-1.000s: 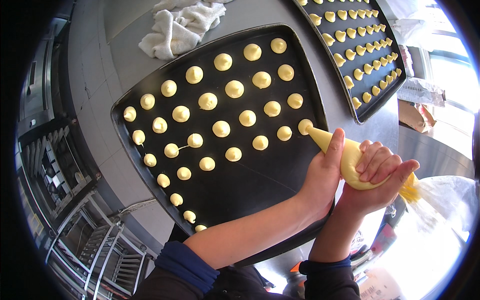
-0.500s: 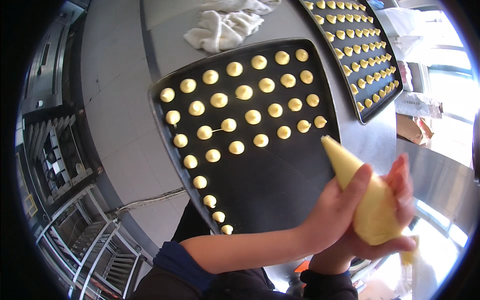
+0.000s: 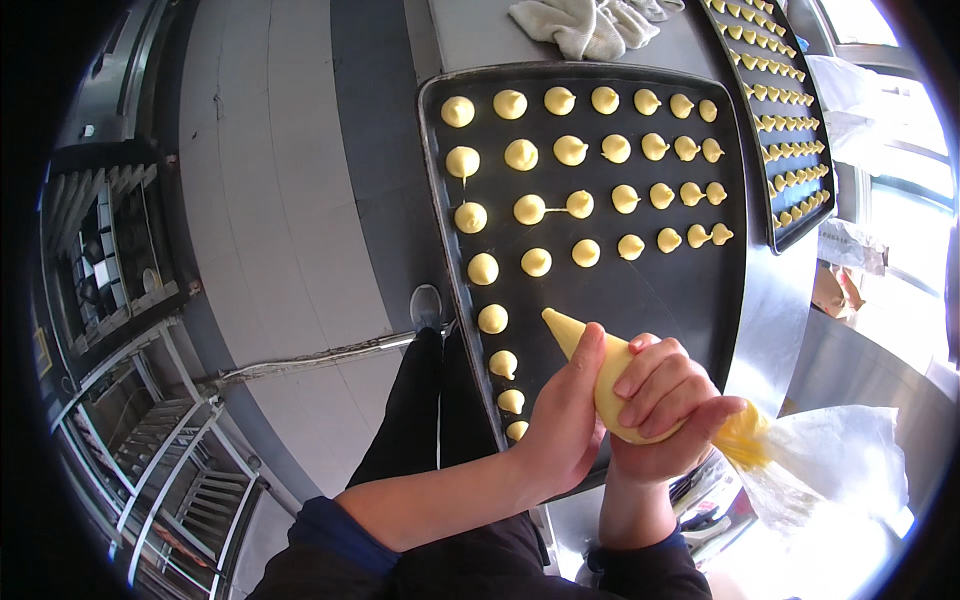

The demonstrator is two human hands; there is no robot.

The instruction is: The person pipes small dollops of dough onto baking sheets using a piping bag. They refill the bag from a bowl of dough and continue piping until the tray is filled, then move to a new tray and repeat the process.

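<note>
My right hand (image 3: 668,405) wraps round a clear piping bag (image 3: 565,327) of pale yellow batter, with its twisted, slack end (image 3: 820,450) trailing to the right. My left hand (image 3: 565,425) grips the bag from its left side, thumb along it. The bag's tip points up-left over a bare part of a dark baking tray (image 3: 630,310). On that tray, piped yellow batter mounds (image 3: 570,150) lie in four rows, with several more down the left side. Two mounds in the third row are joined by a thin thread of batter.
A second tray (image 3: 778,148) full of piped mounds lies at the upper right beside a crumpled white cloth (image 3: 585,25). Metal racks (image 3: 165,450) stand at the left on tiled floor (image 3: 270,230). Bags (image 3: 850,250) are stacked by the bright window. My legs (image 3: 420,390) show below.
Both hands and the bag have moved leftward across the tray, the tip leaving the right end of the fourth row for the bare middle. The view has shifted, so the tray appears further right.
</note>
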